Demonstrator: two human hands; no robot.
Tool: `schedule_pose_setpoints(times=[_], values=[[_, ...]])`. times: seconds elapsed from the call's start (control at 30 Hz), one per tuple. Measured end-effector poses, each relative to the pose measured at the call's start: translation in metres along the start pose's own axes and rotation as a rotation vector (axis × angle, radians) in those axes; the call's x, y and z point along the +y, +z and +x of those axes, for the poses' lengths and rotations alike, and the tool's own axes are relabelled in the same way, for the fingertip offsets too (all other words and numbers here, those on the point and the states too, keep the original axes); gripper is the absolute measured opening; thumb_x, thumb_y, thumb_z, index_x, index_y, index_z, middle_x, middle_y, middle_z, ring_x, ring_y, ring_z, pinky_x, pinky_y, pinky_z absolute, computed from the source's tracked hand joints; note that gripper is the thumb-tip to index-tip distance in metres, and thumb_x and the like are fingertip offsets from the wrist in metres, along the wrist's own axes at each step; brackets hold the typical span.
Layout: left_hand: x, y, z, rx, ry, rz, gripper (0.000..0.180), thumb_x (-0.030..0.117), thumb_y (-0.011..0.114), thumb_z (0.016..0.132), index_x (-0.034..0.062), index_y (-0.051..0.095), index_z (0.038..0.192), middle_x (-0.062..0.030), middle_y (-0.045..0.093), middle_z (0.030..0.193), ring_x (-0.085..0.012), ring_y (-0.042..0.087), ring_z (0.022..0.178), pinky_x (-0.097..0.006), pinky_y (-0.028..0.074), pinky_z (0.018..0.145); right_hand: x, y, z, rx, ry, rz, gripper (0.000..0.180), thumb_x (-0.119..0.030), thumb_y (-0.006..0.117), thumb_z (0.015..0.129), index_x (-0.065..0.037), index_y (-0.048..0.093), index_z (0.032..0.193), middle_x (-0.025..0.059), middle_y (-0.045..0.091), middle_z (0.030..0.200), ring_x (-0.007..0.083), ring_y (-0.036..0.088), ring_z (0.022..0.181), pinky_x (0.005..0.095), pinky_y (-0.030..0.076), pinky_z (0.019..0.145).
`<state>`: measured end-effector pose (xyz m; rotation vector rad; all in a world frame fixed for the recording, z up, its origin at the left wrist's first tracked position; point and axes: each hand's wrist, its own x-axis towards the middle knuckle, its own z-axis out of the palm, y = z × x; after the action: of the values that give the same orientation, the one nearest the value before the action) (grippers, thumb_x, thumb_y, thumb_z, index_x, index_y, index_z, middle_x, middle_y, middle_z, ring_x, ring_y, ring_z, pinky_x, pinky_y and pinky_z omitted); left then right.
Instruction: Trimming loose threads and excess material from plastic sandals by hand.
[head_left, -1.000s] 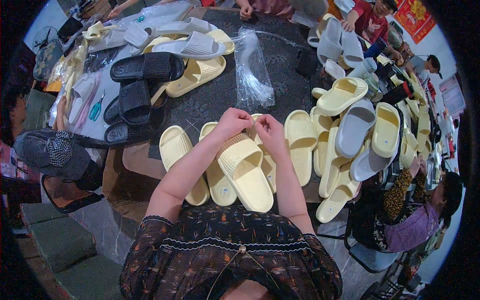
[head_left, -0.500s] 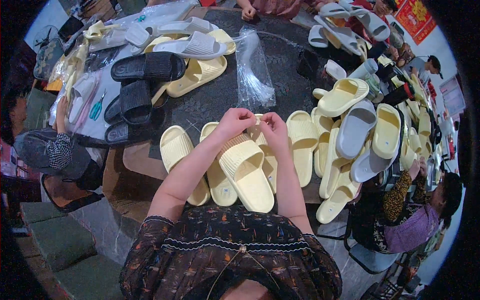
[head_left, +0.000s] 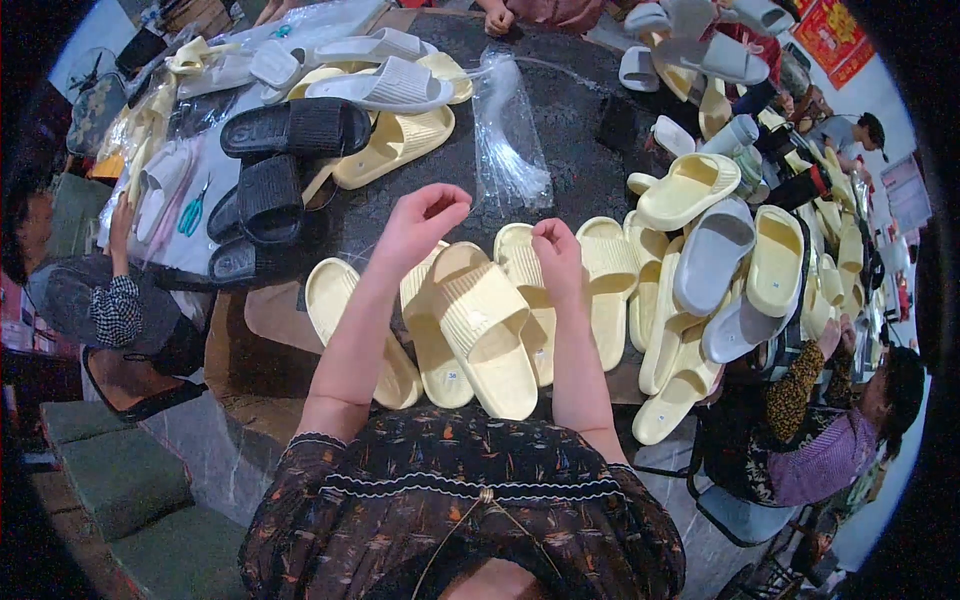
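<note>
My left hand (head_left: pixel 425 225) hovers above the far end of the row of slippers, its thumb and fingers curled into a pinch. To its right, my right hand (head_left: pixel 557 255) is also pinched, close over the strap of a cream slipper (head_left: pixel 520 262). Anything thin between the fingertips of either hand is too small to see. Between my forearms a ribbed cream slipper (head_left: pixel 492 330) lies on top of its neighbours, touching neither hand. Another cream slipper (head_left: pixel 333 295) lies left of my left forearm, partly behind it.
A clear bag of thin strands (head_left: pixel 512 140) lies beyond my hands on the dark table. Black slippers (head_left: pixel 295 130) and grey slippers (head_left: pixel 385 90) are piled left, with teal scissors (head_left: pixel 193 215). Right is a heap of cream and grey slippers (head_left: pixel 712 250). Other people sit around the table.
My hands have come apart from above the middle slipper: the left moved left and away from me, the right slightly right. The middle and left slippers have shifted a little left.
</note>
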<state>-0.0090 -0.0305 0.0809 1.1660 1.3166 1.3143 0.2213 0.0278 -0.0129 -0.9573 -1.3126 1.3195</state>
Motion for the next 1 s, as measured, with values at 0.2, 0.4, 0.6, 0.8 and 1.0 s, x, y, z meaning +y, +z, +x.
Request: schedule_pose_setpoints(times=[0.2,0.4,0.6,0.8,1.0], values=[[0.03,-0.036,-0.068,0.082,0.253,0.809,0.03,0.024,0.074,0.085,0.0048,0.067,0.107,-0.0084,0.067,0.083,-0.0234,0.064,0.076,-0.036,0.052,0.073,-0.005,-0.001,-0.004,0.027,-0.044,-0.052,0.005,-0.004,0.063,0.088,-0.005,0.062,0.093,-0.006,0.056,0.08,0.0014,0.045,0.068,0.0189,0.038,0.06],[0.004,-0.055,-0.132,0.27,-0.082,1.236,0.061,0.045,0.078,0.077,0.0058,0.06,0.12,-0.012,0.066,0.079,-0.0322,0.065,0.076,-0.043,0.052,0.069,-0.055,0.007,-0.019,0.177,-0.33,-0.431,0.008,-0.008,0.069,0.085,-0.006,0.064,0.091,-0.0009,0.059,0.079,0.0063,0.045,0.062,0.0214,0.039,0.055],[0.003,-0.045,-0.163,0.308,-0.17,1.239,0.078,0.053,0.08,0.069,0.0037,0.057,0.126,-0.0172,0.065,0.083,-0.0363,0.064,0.08,-0.046,0.051,0.069,-0.113,-0.006,-0.057,-0.088,-0.157,-0.727,0.02,-0.024,0.075,0.084,-0.005,0.068,0.084,0.0052,0.065,0.076,0.0161,0.057,0.062,0.0306,0.045,0.057],[-0.018,-0.044,-0.153,0.3,0.125,1.223,0.067,0.048,0.081,0.07,0.0017,0.064,0.116,-0.0172,0.059,0.095,-0.0356,0.058,0.086,-0.045,0.048,0.077,-0.131,-0.013,-0.096,-0.302,0.139,-0.985,0.04,-0.038,0.078,0.079,-0.003,0.073,0.1,0.0075,0.068,0.077,0.0182,0.066,0.072,0.0312,0.05,0.063],[-0.013,-0.03,-0.128,0.191,0.12,0.989,0.047,0.03,0.082,0.073,0.0061,0.066,0.11,-0.0106,0.06,0.084,-0.031,0.057,0.081,-0.043,0.047,0.074,-0.093,0.008,-0.103,-0.347,0.169,-0.783,0.096,-0.057,0.082,0.066,0.004,0.048,0.131,0.0211,0.054,0.116,0.0366,0.057,0.106,0.0431,0.048,0.09]])
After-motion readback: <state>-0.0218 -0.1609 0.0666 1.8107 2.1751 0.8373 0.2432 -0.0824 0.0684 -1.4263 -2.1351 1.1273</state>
